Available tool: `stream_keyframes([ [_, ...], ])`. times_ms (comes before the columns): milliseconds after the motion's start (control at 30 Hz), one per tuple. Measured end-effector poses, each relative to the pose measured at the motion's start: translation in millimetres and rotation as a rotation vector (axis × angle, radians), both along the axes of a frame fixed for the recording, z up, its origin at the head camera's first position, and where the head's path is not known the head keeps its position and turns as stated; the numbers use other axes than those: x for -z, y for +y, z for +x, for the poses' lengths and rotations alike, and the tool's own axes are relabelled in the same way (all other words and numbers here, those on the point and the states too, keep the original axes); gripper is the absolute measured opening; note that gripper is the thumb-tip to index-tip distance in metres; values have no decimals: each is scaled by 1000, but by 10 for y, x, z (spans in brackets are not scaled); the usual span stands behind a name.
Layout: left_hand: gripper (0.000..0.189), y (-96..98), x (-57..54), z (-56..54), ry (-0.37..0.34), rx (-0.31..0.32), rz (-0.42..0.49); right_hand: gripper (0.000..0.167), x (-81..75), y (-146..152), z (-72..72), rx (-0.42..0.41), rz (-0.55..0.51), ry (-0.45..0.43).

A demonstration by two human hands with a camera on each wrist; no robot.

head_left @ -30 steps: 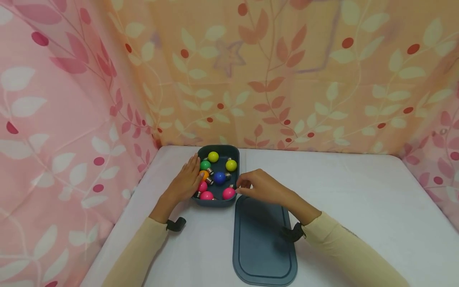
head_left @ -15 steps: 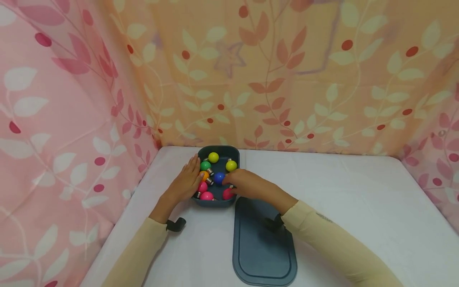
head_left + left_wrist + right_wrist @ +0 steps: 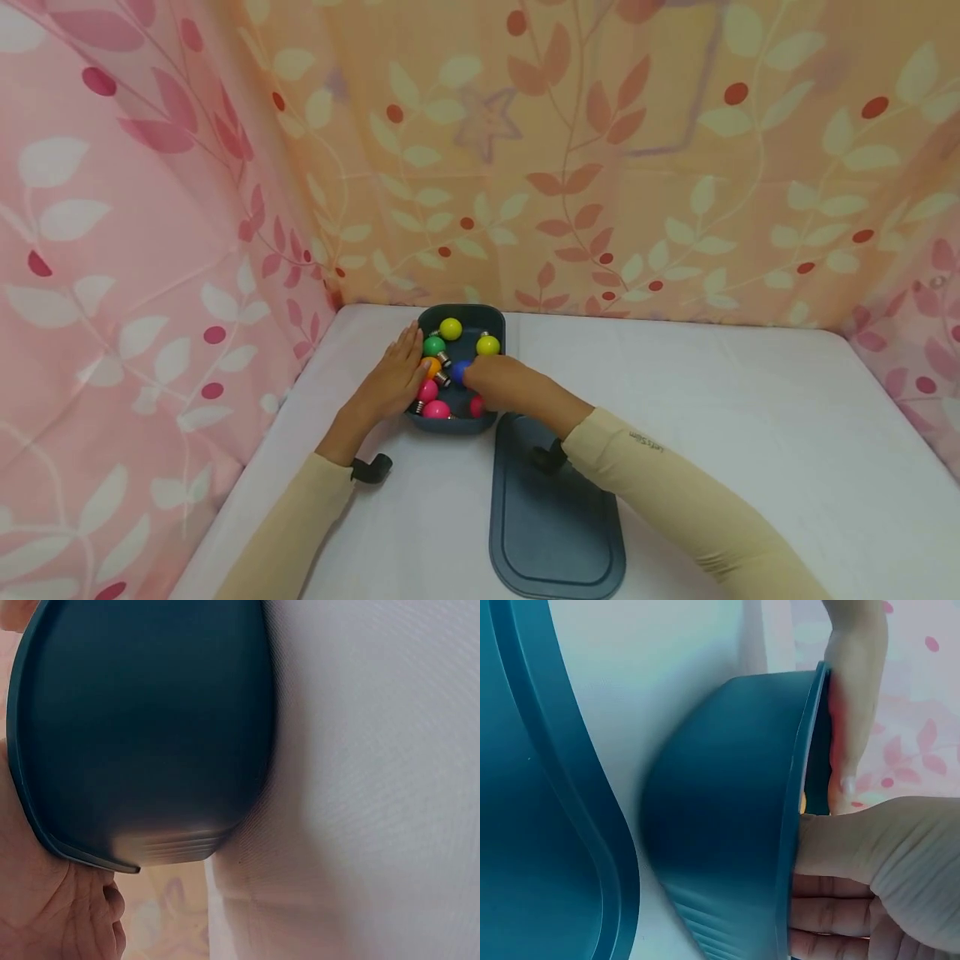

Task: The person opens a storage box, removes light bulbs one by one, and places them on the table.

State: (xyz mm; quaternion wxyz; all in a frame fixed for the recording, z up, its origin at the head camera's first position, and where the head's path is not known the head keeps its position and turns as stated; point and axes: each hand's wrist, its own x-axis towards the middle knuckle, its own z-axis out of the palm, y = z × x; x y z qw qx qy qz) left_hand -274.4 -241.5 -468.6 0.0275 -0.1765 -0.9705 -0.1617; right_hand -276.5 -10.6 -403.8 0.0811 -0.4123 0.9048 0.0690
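Observation:
A dark blue-grey plastic box (image 3: 454, 426) holds several coloured light bulbs with metal screw bases. Visible inside are yellow bulbs, a green bulb (image 3: 433, 347), an orange bulb (image 3: 432, 367), pink bulbs and a blue bulb (image 3: 461, 372). Laid along the box's left rim, the left hand (image 3: 393, 377) has straight fingers, its thumb near the orange bulb. The right hand (image 3: 506, 385) reaches over the right rim, its fingers down at the blue bulb and over a pink bulb (image 3: 477, 406). Behind the box wall (image 3: 727, 795) its fingertips are hidden, so I cannot tell whether they grip the blue bulb.
A flat blue-grey lid (image 3: 557, 533) lies on the white-covered table (image 3: 720, 400), just in front of the box and to its right. Patterned curtains (image 3: 570, 167) stand behind and at both sides. Each wrist carries a black camera strap (image 3: 371, 468).
The right hand has moved left from beside the right rim into the box, covering the blue bulb's base and part of the pink bulb. The left hand stays on the rim.

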Motion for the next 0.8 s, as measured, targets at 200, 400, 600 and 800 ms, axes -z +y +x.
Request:
stream_keyframes([
  [200,68,-3,5,-11,-2,8,-2,13,16,2,-20,-14,-15,12],
  [400,68,-9,-3,2,-4,4,1,15,83,3,-45,-58,-16,20],
  [600,69,-12,2,9,-15,4,12,22,139,1,-57,-85,-27,9],
  [800,69,-11,-3,12,-16,1,11,30,134,-15,-52,-66,-30,-14],
])
